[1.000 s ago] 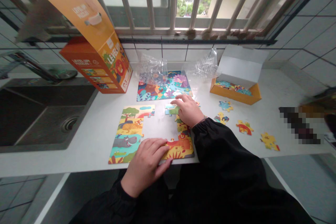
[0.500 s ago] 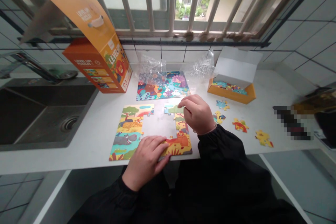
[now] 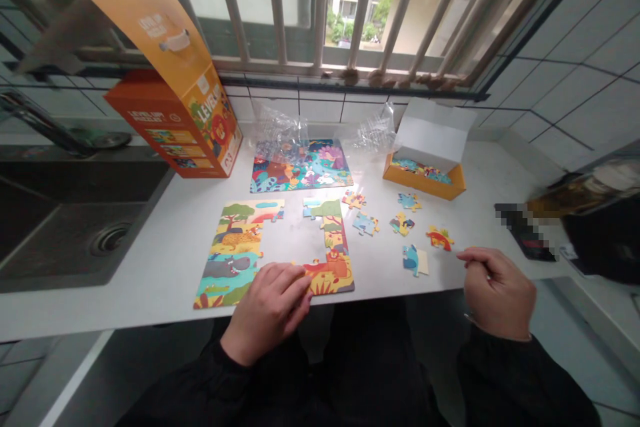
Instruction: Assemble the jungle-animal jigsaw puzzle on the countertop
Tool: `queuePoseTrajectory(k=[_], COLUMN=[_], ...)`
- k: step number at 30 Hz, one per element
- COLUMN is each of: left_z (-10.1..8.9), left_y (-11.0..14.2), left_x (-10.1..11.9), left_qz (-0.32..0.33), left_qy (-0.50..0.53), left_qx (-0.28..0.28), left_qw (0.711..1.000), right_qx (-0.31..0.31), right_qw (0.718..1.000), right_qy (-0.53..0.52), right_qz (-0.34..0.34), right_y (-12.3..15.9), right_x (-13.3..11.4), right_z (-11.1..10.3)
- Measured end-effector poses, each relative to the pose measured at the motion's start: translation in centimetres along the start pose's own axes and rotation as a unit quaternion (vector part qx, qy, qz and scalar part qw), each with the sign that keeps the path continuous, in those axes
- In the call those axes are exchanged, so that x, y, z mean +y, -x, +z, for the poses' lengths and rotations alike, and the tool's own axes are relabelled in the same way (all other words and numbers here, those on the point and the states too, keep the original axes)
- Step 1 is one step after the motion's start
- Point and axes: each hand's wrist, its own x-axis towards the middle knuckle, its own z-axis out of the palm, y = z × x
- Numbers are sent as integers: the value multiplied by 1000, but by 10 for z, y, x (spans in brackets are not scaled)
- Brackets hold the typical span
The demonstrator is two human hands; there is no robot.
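Note:
A partly assembled animal jigsaw puzzle, with a gap in its middle, lies near the counter's front edge. My left hand rests on its lower edge, fingers laid over the pieces. To the right, my right hand is low over the counter with its fingers curled in; what they hold, if anything, is hidden. Just left of its fingertips lies a red and yellow puzzle piece. A blue dinosaur piece is farther left. More loose pieces include a light blue one and a bird piece.
Behind the puzzle lies a dark picture sheet, partly under a clear plastic bag. A small open box holds more pieces. The tall orange box stands beside the sink. A pixelated dark object lies at right.
My right hand has moved from the puzzle's right side to the far right, uncovering several loose pieces. The yellow piece there is now out of sight. My left hand stays on the puzzle; the view shifted slightly.

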Motion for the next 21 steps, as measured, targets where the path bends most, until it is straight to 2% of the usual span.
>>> queuePoseTrajectory(k=[3,6,14,18,21], left_z=[0,0,1,0,0], left_y=[0,0,-2,-3,-3], left_x=[0,-1,-2,-1,-1], left_qz=[4,5,8,11,13], left_qy=[2,4,-3,-4,-7], left_qx=[-3,-2,-1,4,6], left_qw=[1000,1000,1000,1000,1000], right_qx=[-120,-212,-218,-237,-268], right_qw=[992,977,965,969,962], right_qy=[26,36,147,65,-14], right_qz=[-2,2,7,-28,-57], right_y=[13,24,38,33,25], right_x=[17,18,-16,-22,-22], right_z=[7,16,35,39,40])
